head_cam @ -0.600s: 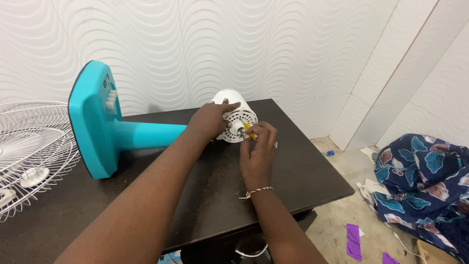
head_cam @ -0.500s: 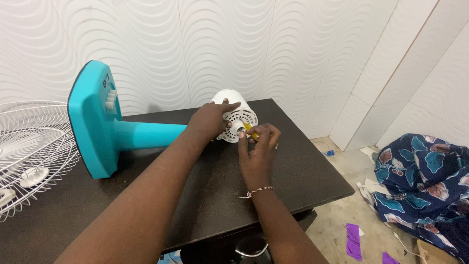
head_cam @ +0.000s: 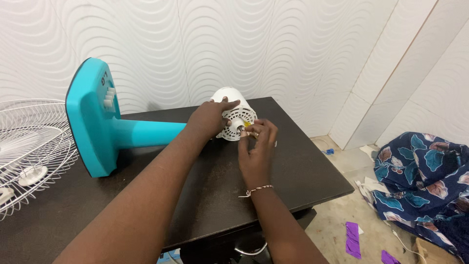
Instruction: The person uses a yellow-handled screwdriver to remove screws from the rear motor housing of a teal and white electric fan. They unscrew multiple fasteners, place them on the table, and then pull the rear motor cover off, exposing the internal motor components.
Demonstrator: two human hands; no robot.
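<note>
A dark table (head_cam: 293, 171) fills most of the view and stands against a white wall with a wavy relief (head_cam: 244, 44). On the table lies a turquoise fan stand (head_cam: 112, 129) on its side, so that its flat base stands up at the left and its column runs to the right toward the hands. I judge that it lies this way because it brings the motor end to a height where both hands can reach it. At the far left a white wire fan guard (head_cam: 34, 146) rests partly on the table edge. On the floor to the right there is a dark blue cloth with flowers (head_cam: 425, 176) and some purple scraps (head_cam: 352, 239).

At the end of the column, near the back edge of the table, sits the white motor housing (head_cam: 234, 115), with its slotted face and short shaft turned toward the person. The left hand (head_cam: 210, 120) is closed over the top and side of this housing, seemingly to keep it from turning or rolling. The right hand (head_cam: 256, 146) is just in front of the shaft, its fingertips pinched around a small yellow piece (head_cam: 248, 125) that touches the shaft end. What this piece is, I cannot tell; the fingers hide most of it.
</note>
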